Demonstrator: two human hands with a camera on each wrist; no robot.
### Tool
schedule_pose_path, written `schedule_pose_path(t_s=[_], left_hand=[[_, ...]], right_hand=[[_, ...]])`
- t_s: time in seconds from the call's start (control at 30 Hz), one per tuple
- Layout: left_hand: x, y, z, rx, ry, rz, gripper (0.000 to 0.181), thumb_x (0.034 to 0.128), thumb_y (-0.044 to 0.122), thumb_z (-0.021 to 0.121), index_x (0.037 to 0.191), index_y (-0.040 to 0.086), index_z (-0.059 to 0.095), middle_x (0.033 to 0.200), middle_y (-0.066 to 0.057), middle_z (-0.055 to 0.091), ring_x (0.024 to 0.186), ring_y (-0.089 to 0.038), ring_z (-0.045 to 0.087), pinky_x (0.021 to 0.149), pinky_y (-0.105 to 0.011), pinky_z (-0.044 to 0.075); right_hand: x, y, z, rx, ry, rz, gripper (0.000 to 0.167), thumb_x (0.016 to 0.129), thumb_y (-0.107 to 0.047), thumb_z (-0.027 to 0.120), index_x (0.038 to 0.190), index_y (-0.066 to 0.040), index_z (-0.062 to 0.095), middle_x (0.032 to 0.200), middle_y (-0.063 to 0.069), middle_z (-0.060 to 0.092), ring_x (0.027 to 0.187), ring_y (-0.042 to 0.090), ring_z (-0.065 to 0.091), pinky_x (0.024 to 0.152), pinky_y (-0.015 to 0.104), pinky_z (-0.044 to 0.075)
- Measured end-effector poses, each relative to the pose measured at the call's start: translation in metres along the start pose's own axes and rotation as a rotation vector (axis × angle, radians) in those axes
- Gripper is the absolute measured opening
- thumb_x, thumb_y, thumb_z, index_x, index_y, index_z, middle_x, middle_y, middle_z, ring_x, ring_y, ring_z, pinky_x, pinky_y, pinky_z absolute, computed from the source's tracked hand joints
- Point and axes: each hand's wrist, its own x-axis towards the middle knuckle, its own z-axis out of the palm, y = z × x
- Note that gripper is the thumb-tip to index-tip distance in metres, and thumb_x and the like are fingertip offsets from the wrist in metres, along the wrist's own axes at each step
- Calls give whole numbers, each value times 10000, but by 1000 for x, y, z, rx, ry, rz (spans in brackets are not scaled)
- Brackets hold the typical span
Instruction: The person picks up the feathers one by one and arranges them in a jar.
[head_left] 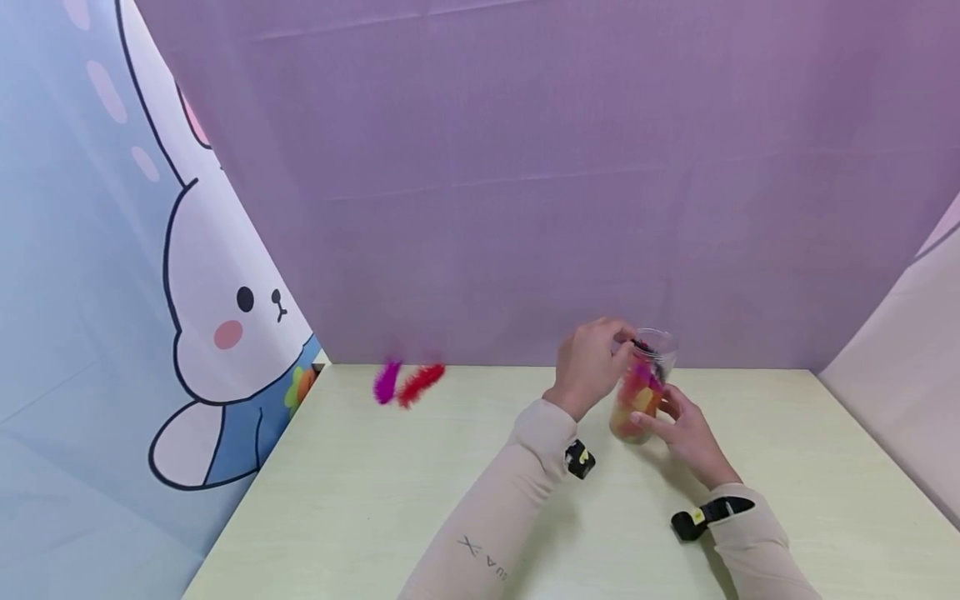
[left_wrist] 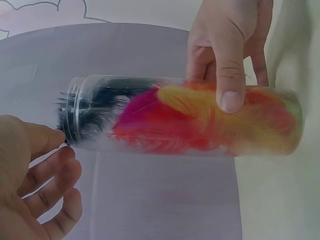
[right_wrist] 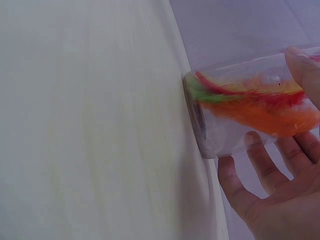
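A tall clear plastic jar [head_left: 657, 340] stands on the table, filled with red, magenta, yellow, orange and green feathers [left_wrist: 200, 120]. My right hand [head_left: 686, 433] grips it around its lower half, thumb in front and fingers behind. At the mouth, my left hand [head_left: 592, 358] pinches the end of a black feather [left_wrist: 97, 107] between thumb and forefinger. Most of that feather lies inside the jar, with dark barbs poking past the rim. In the right wrist view, the right hand [right_wrist: 285, 195] holds the jar's side, close to its base.
On the table [head_left: 360, 500], left of the jar, lie a purple feather [head_left: 387, 382] and a red feather [head_left: 422, 385] near the back edge. A purple cloth backdrop [head_left: 525, 183] rises behind the table. Cloth with a cartoon rabbit [head_left: 217, 333] hangs at the left.
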Motion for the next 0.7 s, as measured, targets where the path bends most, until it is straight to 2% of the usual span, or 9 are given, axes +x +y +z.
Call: schedule_pose_path(t_s=[0.17, 0.27, 0.37, 0.53, 0.7], left_hand=[[-2, 0, 4, 21, -37, -5, 214, 1026, 249, 605, 1169, 216, 761, 1131, 86, 743, 715, -19, 550, 553, -118, 379], [-1, 2, 5, 57, -50, 9, 238, 1042, 245, 569, 1185, 215, 757, 1140, 87, 726, 770, -29, 596, 599, -116, 429], [0, 4, 5, 136, -66, 46, 250, 1057, 257, 541, 1174, 223, 758, 1104, 103, 697, 856, -24, 632, 688, -115, 490], [0, 8, 2, 265, -89, 124, 244, 1056, 258, 534, 1152, 233, 757, 1005, 108, 604, 827, -28, 590, 713, -127, 514], [-2, 7, 1, 249, -91, 137, 221, 1044, 255, 565, 1162, 255, 752, 984, 108, 576, 860, -37, 559, 726, -127, 506]], right_hand=[[0, 1, 0, -5, 3, -9, 880, 926, -411, 750, 1604, -97, 286, 1606, 225, 375, 1468, 477, 356, 1132, 739, 276], [0, 2, -1, -7, 4, -10, 891, 920, -423, 753, 1605, -100, 284, 1609, 223, 373, 1470, 480, 352, 1131, 741, 276], [1, 2, -1, -9, 5, -13, 885, 920, -424, 753, 1600, -94, 293, 1609, 222, 374, 1470, 481, 353, 1130, 740, 281], [0, 1, 0, -12, 2, -17, 879, 927, -413, 749, 1605, -99, 287, 1613, 224, 370, 1469, 482, 354, 1127, 738, 284], [0, 1, -1, -20, 3, -6, 882, 923, -423, 751, 1606, -111, 287, 1612, 218, 375, 1469, 478, 357, 1123, 740, 288]])
